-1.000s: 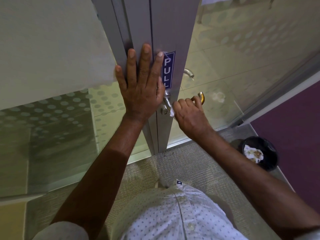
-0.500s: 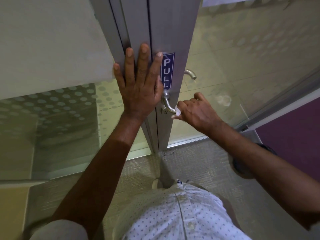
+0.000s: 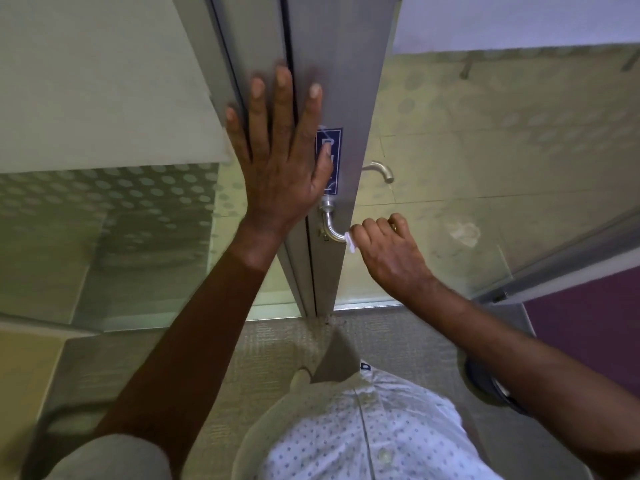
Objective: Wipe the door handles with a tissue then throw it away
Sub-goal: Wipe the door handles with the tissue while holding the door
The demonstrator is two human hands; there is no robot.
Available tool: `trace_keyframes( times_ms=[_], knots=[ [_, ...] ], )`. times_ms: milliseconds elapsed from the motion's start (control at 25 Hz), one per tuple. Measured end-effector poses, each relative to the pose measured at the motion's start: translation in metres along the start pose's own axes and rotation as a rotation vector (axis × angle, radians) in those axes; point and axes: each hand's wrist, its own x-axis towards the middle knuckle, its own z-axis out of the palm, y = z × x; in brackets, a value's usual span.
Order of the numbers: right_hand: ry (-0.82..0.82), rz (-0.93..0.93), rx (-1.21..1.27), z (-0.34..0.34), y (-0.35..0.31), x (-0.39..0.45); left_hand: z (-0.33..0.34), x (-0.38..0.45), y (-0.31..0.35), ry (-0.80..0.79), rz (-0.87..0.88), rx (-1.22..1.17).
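A silver lever door handle (image 3: 330,223) sticks out of the grey metal door frame (image 3: 346,81) below a blue PULL sticker (image 3: 330,147). My right hand (image 3: 389,249) is closed around the handle's outer end with a white tissue (image 3: 351,241) bunched in the fist; only a small corner of tissue shows. My left hand (image 3: 280,157) lies flat with fingers spread against the frame, partly over the sticker. A second silver handle (image 3: 379,169) shows through the glass on the door's far side.
Frosted glass panels with a dot pattern (image 3: 104,209) stand on both sides of the frame. A black waste bin (image 3: 485,382) sits on the grey carpet at the right, mostly hidden by my right forearm. A purple wall (image 3: 595,327) lies further right.
My right hand with the tissue has slid outward along the handle, away from the frame, baring its curved neck. The view has tilted, and my right arm now covers the bin.
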Motion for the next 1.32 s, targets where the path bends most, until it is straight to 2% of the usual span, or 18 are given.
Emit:
trace_keyframes(
  times_ms=[240, 320, 480, 600, 800, 840, 1040, 1320],
  knots=[
    [-0.262, -0.056, 0.085, -0.011, 0.009, 0.025, 0.006, 0.006, 0.007, 0.021, 0.007, 0.122],
    [-0.220, -0.056, 0.091, -0.009, 0.009, 0.022, 0.009, 0.000, 0.007, 0.015, 0.032, 0.157],
    [-0.006, -0.057, 0.094, 0.003, 0.015, 0.000, 0.016, -0.006, 0.006, 0.047, 0.064, 0.168],
    [-0.026, -0.048, 0.065, 0.001, 0.014, 0.000, 0.019, -0.007, 0.006, 0.052, 0.032, 0.151],
    [-0.212, -0.022, 0.092, -0.011, 0.008, 0.023, 0.022, -0.007, 0.005, 0.056, 0.012, 0.146],
    [-0.205, -0.011, 0.094, -0.010, 0.008, 0.023, 0.022, -0.007, 0.006, 0.057, 0.014, 0.142],
    [0.068, -0.052, 0.100, 0.010, 0.016, -0.004, 0.021, -0.007, 0.006, 0.056, 0.012, 0.128],
    [0.035, -0.038, 0.040, 0.011, 0.018, -0.005, 0.019, -0.008, 0.006, 0.045, 0.017, 0.107]
  ],
)
